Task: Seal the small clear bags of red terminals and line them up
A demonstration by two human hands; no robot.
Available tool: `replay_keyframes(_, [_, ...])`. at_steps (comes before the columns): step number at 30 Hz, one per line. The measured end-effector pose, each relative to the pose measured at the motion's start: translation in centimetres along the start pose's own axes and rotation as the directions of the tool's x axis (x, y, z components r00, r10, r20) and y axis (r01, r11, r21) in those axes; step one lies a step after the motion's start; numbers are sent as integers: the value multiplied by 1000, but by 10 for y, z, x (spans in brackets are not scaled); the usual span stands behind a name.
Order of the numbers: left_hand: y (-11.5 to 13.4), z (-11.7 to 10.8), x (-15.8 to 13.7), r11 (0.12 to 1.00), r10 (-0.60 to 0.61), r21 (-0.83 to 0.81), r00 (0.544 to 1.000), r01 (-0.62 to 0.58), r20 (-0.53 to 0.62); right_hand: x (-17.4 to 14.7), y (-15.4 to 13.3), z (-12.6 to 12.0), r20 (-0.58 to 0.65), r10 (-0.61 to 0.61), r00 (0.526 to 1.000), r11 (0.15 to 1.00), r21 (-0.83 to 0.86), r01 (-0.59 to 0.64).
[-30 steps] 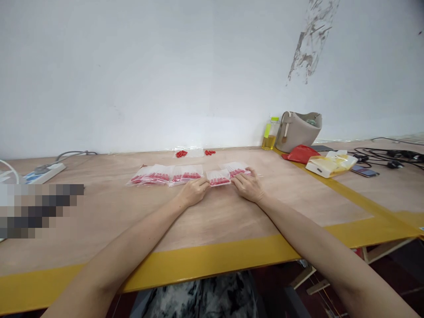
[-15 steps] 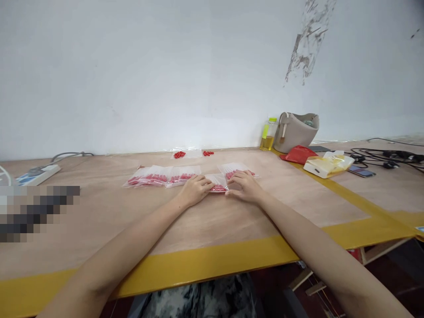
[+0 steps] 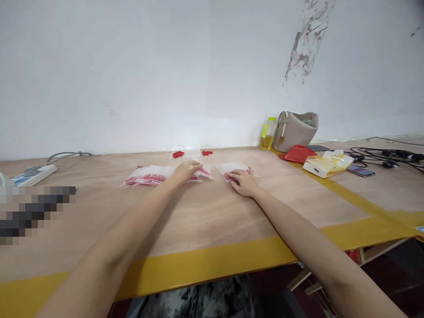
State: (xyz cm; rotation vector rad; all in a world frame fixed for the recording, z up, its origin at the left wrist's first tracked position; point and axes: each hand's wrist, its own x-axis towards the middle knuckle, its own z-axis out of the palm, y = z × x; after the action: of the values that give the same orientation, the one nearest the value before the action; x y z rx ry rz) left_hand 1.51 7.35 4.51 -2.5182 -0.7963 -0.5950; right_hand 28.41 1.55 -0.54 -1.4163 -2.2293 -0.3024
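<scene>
My left hand [image 3: 187,171] is pinched on a small clear plastic bag [image 3: 206,172] with red pieces in it. It hangs over a row of similar bags [image 3: 145,177], which overlap one another and hold red pieces too. My right hand [image 3: 244,182] rests with its fingers spread over another group of clear bags [image 3: 228,168] to the right, partly covering them. Near the wall lie two small groups of loose-looking red pieces [image 3: 178,154] on or in clear plastic; which, I cannot tell.
Toward the back right stand a bottle of yellow liquid [image 3: 266,134] and a beige handbag [image 3: 294,131]. A red packet [image 3: 298,154], an opened white-and-yellow packet [image 3: 327,164], a phone [image 3: 362,170] and black cables [image 3: 387,154] lie beyond. A power strip [image 3: 35,175] sits at left. Yellow tape [image 3: 212,258] lines the table edge.
My left hand has lifted a bag from the middle of the table and moved it left and away, over the row of bags. My right hand has shifted slightly right onto its bags.
</scene>
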Motion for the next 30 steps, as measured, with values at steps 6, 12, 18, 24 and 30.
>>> replay_keyframes(6, [-4,-24,-10,984,-99,-108,938,142,333,-1,-6,-1,-38,-134,990,990,36,135])
replay_keyframes(12, [64,-25,-14,950,-20,-311,998,39,65,-9,-27,-7,-34,-236,971,954,180,238])
replay_keyframes(18, [81,12,-20,973,92,-208,995,-100,-50,-11,-22,-19,-1,-319,948,919,244,309])
replay_keyframes(24, [80,20,-16,994,95,-49,985,-102,-141,-11,-17,-29,-41,-401,915,916,-46,399])
replay_keyframes(30, [84,19,-20,992,79,-74,970,-99,-230,-20,-20,-14,-222,-394,892,912,-218,349])
